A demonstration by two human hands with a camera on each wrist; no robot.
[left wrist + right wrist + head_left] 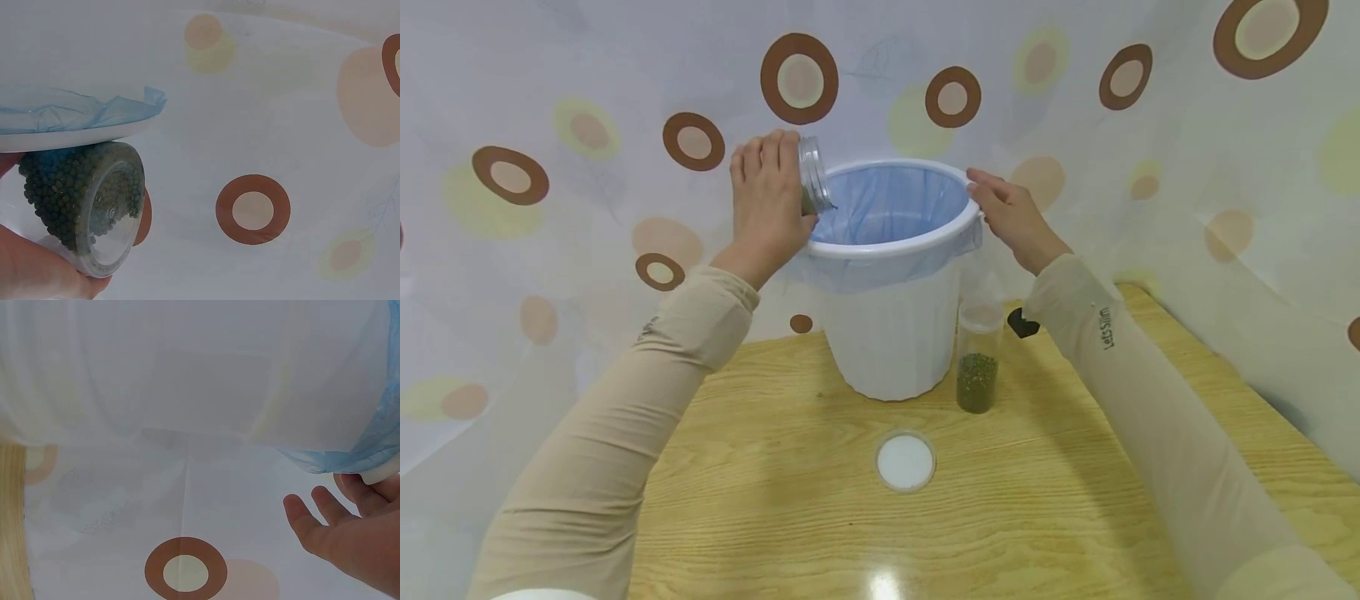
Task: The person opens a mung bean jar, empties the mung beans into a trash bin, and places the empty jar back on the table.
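Note:
My left hand [767, 196] grips a clear jar [812, 175], tipped on its side with its mouth over the left rim of a white trash bin [891, 333]. Small round green beans, like mung beans [56, 194], lie along the jar's lower side in the left wrist view. A blue bag [898, 204] lines the bin and folds over its rim. At the rim's right side, my right hand [1018, 221] holds the edge with some fingers; two others hang free below it in the right wrist view.
A second clear jar [977, 358], partly filled with green grains, stands right of the bin on the wooden table [760, 500]. In front lies a round white lid [906, 461]. Behind the second jar is a small black object [1022, 322]. A patterned sheet [625, 67] surrounds the table.

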